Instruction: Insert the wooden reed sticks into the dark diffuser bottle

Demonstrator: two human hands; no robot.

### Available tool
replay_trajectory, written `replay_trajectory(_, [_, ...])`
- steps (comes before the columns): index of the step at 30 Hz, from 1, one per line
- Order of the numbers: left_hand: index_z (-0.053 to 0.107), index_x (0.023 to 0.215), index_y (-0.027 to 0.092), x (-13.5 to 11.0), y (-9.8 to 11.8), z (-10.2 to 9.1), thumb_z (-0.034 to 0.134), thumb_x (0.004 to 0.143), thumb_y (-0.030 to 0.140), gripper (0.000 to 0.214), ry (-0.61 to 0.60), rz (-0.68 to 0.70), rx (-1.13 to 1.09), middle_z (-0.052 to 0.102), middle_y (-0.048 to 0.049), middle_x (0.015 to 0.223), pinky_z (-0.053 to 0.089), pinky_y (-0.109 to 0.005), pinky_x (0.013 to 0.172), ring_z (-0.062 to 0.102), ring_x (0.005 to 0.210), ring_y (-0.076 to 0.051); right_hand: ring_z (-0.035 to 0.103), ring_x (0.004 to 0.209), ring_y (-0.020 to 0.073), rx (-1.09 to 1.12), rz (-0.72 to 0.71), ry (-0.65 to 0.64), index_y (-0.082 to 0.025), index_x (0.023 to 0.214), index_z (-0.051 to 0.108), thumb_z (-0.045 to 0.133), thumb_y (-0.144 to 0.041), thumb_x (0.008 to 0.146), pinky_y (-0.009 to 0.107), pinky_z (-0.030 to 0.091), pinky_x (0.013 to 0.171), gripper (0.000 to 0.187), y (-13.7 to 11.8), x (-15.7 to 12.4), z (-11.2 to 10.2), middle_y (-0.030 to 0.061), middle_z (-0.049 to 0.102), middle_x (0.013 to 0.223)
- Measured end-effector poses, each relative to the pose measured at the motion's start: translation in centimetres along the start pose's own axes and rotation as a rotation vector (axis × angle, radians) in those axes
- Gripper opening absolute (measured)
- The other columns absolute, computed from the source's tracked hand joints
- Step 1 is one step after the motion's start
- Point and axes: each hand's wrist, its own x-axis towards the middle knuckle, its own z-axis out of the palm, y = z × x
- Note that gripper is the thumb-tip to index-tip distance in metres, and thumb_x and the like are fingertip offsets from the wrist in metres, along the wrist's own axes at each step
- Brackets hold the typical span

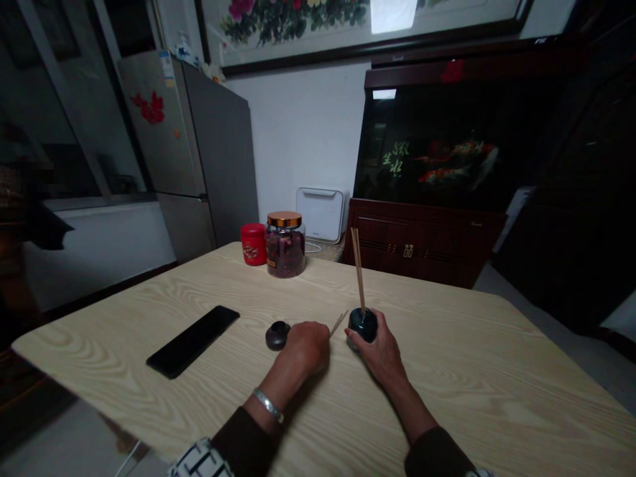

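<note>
Glossy dark green ceramic bottle (363,325) sits in the right hand (378,352) over the middle of a pale wood-grain table (457,358), fingers wrapped narrowly round its body, thin tan wooden sticks (358,268) upright in its neck. Looks smooth, likely slippery and fragile, so hold by the body; sticks seem light and stiff. Left hand (307,347) curls narrow around short wooden stick ends (338,323), pinch hidden.

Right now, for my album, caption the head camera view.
Left hand holding thin wooden sticks beside a dark green round bottle gripped in the right hand, over a pale wood-grain table.
</note>
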Motion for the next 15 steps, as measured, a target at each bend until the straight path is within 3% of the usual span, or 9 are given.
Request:
replay_trajectory(9, [0.071,0.090,0.012,0.3,-1.2,-0.1,0.057,0.073,0.025,0.026,0.054,0.008,-0.072,0.070,-0.0214,0.099,0.051,-0.038,0.079,0.067,0.095,-0.032,0.063,0.096,0.0237,0.001,0.003,-0.010,-0.025,0.123,0.047,0.065,-0.055,0.070,0.035,0.048,0.081,0.063,0.0,0.0,-0.1,0.0051,0.066,0.109])
replay_trajectory(12, [0.068,0.076,0.015,0.8,-2.2,0.0,0.057,0.070,0.027,0.018,0.130,0.032,-0.295,0.072,-0.0154,0.086,0.051,-0.033,0.069,0.068,0.083,-0.028,0.063,0.094,0.0235,-0.003,0.003,-0.004,-0.025,0.123,0.048,0.065,-0.055,0.069,0.034,0.048,0.080,0.064,0.0,0.0,-0.1,0.0052,0.067,0.107])
replay_trajectory(15, [0.061,0.070,0.016,1.6,-2.6,-0.5,0.053,0.072,0.026,0.013,0.134,0.067,-0.731,0.068,-0.0057,0.067,0.045,-0.023,0.051,0.063,0.055,-0.016,0.063,0.094,0.0236,0.000,-0.002,0.000,-0.025,0.122,0.048,0.065,-0.055,0.069,0.034,0.048,0.080,0.064,0.0,0.0,-0.1,0.0053,0.067,0.108])
